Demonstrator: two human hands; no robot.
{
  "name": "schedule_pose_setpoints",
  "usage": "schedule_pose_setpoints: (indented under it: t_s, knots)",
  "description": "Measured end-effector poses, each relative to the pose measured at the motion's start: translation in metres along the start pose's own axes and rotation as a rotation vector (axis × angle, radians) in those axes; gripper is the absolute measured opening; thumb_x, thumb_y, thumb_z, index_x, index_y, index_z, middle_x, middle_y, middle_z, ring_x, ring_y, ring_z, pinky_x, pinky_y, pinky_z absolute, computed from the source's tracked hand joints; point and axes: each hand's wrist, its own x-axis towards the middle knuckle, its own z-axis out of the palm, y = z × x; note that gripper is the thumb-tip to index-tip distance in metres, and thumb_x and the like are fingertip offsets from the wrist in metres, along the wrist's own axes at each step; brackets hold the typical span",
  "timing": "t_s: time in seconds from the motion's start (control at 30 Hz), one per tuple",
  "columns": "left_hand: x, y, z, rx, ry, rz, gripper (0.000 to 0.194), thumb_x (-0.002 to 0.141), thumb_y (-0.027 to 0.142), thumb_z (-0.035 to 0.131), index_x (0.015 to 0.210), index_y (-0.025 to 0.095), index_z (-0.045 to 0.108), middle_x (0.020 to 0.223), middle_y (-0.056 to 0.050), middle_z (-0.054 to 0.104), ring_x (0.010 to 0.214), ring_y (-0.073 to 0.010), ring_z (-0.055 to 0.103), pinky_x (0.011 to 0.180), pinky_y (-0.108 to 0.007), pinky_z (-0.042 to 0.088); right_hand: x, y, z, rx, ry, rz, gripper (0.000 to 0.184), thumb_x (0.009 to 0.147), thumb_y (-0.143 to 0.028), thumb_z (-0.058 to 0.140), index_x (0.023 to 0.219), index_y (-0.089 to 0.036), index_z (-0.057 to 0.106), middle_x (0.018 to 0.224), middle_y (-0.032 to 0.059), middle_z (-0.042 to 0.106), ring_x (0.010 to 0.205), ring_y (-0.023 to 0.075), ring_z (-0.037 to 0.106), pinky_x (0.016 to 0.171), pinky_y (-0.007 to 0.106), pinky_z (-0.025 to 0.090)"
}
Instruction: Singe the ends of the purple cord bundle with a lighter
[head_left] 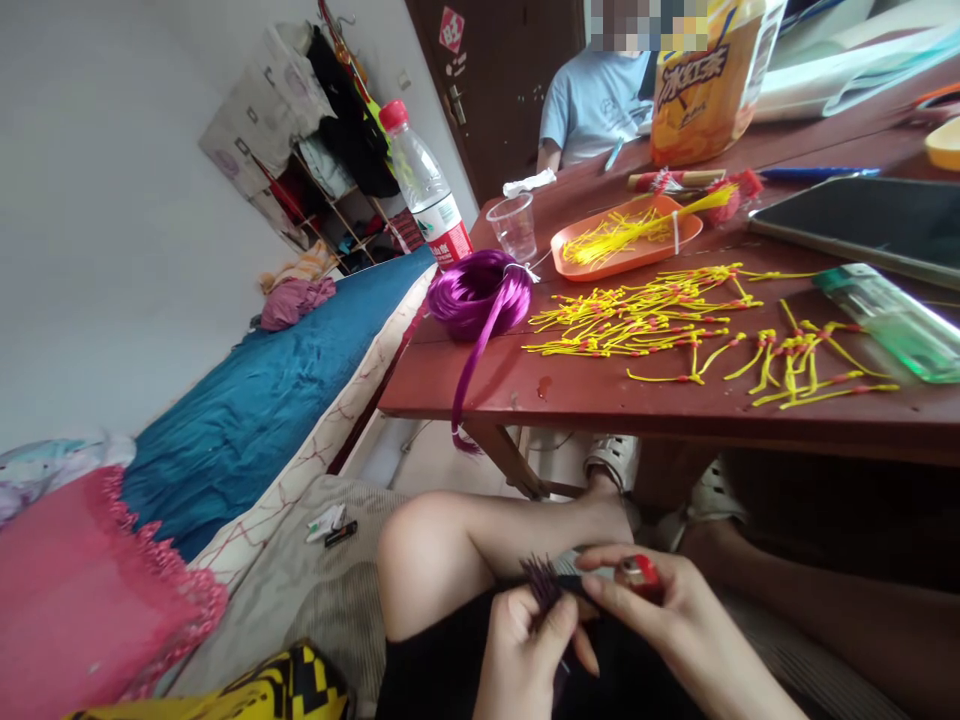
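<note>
A bundle of dark purple strands is in the left hand, pinched between thumb and fingers, with its cut ends fanning out above the grip. It is over the person's lap, below and in front of the worktop. The right hand is just beside it, curled around a red lighter with a metal top; its thumb and forefinger reach toward the bundle, but whether they touch it is hard to tell.

On the worktop, a coil of shiny purple cord lies near the left end, its tied tail hanging over the front edge. To its right spreads a pile of yellow knotted cords with red beads or bindings, and a smaller group lies further right, next to a green translucent plastic item. Behind the pile, an orange tray holds loose yellow strands, some gathered by a white band. A clear cup and a red-capped bottle stand behind the coil. A dark-screened device lies at the right, near a blue pen. Beyond a large orange drink container sits a person in a light blue shirt. To the left is a bed with a blue cover.
</note>
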Motion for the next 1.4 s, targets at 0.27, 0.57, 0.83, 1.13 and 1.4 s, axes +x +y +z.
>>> schedule_pose_setpoints:
  t_s: [0.27, 0.57, 0.83, 1.13, 1.4]
  knots:
    - [0.002, 0.006, 0.001, -0.044, -0.185, -0.030, 0.035, 0.065, 0.044, 0.066, 0.070, 0.009, 0.069, 0.049, -0.003, 0.056, 0.045, -0.0103, 0.045, 0.049, -0.021, 0.034, 0.000, 0.007, 0.007, 0.052, -0.111, 0.030, 0.034, 0.063, -0.041, 0.068, 0.052, -0.014, 0.051, 0.040, -0.0049, 0.046, 0.037, 0.0058, 0.038, 0.040, 0.019, 0.027]
    - [0.002, 0.000, 0.002, -0.175, -0.048, -0.013, 0.027, 0.067, 0.036, 0.068, 0.068, 0.010, 0.063, 0.049, -0.001, 0.057, 0.047, -0.0098, 0.049, 0.053, -0.020, 0.037, 0.003, 0.016, 0.002, 0.012, -0.030, 0.069, 0.040, 0.060, -0.051, 0.068, 0.053, -0.014, 0.054, 0.038, -0.0087, 0.031, 0.033, 0.0013, 0.013, 0.033, 0.022, 0.004]
    - [0.002, -0.006, -0.001, -0.150, -0.005, -0.009, 0.027, 0.068, 0.037, 0.066, 0.066, 0.011, 0.059, 0.048, -0.001, 0.059, 0.048, -0.0092, 0.049, 0.052, -0.020, 0.034, 0.005, 0.024, 0.004, 0.027, 0.041, -0.012, 0.034, 0.063, -0.044, 0.068, 0.055, -0.013, 0.059, 0.043, -0.0068, 0.037, 0.039, 0.0027, 0.016, 0.036, 0.020, 0.015]
    - [0.003, -0.009, -0.001, -0.149, 0.042, 0.005, 0.025, 0.069, 0.036, 0.065, 0.066, 0.013, 0.057, 0.048, 0.000, 0.059, 0.048, -0.0098, 0.049, 0.052, -0.020, 0.034, 0.003, 0.015, 0.006, -0.022, 0.069, -0.031, 0.035, 0.060, -0.046, 0.068, 0.052, -0.013, 0.059, 0.048, -0.0025, 0.045, 0.046, 0.0088, 0.036, 0.047, 0.022, 0.032]
    - [0.000, 0.005, -0.007, 0.007, 0.087, 0.022, 0.026, 0.070, 0.037, 0.063, 0.062, 0.014, 0.056, 0.048, -0.002, 0.060, 0.047, -0.0096, 0.046, 0.050, -0.020, 0.033, -0.001, 0.005, -0.006, -0.133, 0.057, 0.124, 0.050, 0.073, -0.064, 0.040, 0.057, -0.017, 0.049, 0.049, -0.0061, 0.030, 0.047, 0.0091, 0.026, 0.043, 0.022, 0.021]
